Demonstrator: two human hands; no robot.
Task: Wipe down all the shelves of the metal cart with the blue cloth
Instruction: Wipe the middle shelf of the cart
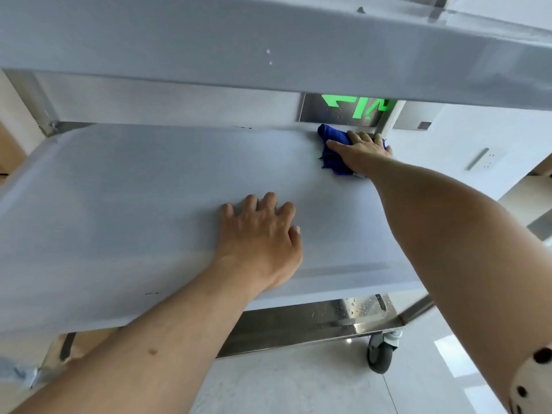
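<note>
My right hand lies flat on the blue cloth, fingers straight, pressing it onto the middle shelf of the cart at its far right corner, beside the post. My left hand rests palm-down on the same shelf nearer me, fingers spread wide, holding nothing. The top shelf hangs overhead; a caster stands below

The left hand lies palm down near the middle with fingers spread and straight, while the right hand reaches far right on an outstretched arm, fingers flat.
</note>
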